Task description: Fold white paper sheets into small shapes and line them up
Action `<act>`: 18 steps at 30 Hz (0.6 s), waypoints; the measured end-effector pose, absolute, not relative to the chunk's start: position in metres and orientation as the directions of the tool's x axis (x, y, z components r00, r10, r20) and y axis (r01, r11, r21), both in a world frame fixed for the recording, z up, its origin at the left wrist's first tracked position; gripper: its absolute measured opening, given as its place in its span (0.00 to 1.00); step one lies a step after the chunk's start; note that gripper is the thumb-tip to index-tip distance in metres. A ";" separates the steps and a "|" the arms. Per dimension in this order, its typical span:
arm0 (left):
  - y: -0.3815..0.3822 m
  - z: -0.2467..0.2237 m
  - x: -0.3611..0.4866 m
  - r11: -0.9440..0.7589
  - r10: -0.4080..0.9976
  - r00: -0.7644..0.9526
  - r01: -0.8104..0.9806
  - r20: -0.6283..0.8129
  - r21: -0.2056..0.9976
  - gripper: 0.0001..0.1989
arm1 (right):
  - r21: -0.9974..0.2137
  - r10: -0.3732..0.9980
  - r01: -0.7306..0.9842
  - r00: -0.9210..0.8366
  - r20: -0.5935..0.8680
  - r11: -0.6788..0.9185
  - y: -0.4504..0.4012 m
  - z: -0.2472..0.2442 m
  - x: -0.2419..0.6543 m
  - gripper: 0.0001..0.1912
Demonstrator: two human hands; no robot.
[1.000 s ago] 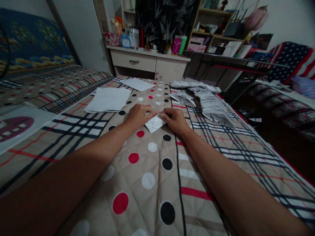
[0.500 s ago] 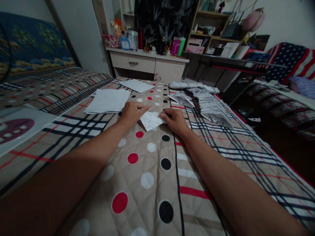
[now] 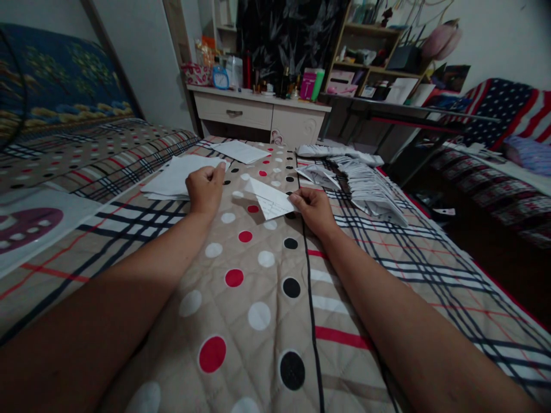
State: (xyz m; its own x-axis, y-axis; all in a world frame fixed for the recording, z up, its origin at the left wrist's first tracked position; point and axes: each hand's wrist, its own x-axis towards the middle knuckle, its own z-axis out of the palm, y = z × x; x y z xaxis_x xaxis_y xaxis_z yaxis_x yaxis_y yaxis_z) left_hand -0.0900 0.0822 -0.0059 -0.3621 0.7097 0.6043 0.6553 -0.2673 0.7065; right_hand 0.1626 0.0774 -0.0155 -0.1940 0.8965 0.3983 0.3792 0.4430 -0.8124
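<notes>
My right hand (image 3: 314,209) pinches the right corner of a folded piece of paper (image 3: 271,199). The paper is white with faint writing and is held just over the dotted part of the bedspread. To the left, a stack of white paper sheets (image 3: 167,175) lies on the bed. My left hand (image 3: 205,188) is at the stack's right edge, closed, with thumb and finger at the corner of a sheet. Right of my right hand are a row of folded papers (image 3: 372,189) standing close together and a loose folded paper (image 3: 318,175).
Further back lie more white sheets (image 3: 241,151) and another line of folded papers (image 3: 338,152). The quilted bedspread (image 3: 258,287) spreads under everything. A clear plastic bag (image 3: 43,221) is at the left. Beyond the bed stands a white dresser (image 3: 232,112) with bottles and a clock.
My left hand has let go of the folded paper and moved left to the stack of sheets. My right hand still holds the folded paper, now shifted slightly right and tilted.
</notes>
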 end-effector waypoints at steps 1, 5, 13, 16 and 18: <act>0.080 -0.004 -0.088 -0.290 0.675 -0.345 0.689 0.653 0.664 0.21 | -0.805 0.895 0.392 -0.199 0.398 0.445 0.077 -0.016 0.162 0.12; 0.065 0.002 -0.061 -0.480 0.615 0.021 0.802 0.788 0.354 0.16 | -0.749 0.882 0.466 -0.233 0.410 0.471 0.076 -0.016 0.160 0.12; 0.056 0.000 -0.034 -0.435 0.772 0.265 0.883 0.578 0.176 0.20 | -0.661 0.833 0.506 -0.336 0.440 0.553 0.074 -0.016 0.159 0.12; 0.053 0.001 -0.031 -0.413 0.782 0.249 0.894 0.571 0.176 0.19 | -0.576 0.811 0.571 -0.386 0.440 0.585 0.069 -0.013 0.155 0.11; 0.051 0.002 -0.029 -0.432 0.775 0.270 0.886 0.571 0.168 0.18 | -0.520 0.794 0.603 -0.414 0.445 0.605 0.065 -0.010 0.152 0.12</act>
State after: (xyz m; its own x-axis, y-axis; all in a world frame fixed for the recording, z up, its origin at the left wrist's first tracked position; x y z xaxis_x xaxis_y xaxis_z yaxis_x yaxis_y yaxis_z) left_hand -0.0286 0.0507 0.0018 0.2695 0.7751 0.5715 0.8863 -0.4317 0.1676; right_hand 0.1518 0.0650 -0.0105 -0.4140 0.7942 0.4447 0.6030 0.6053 -0.5196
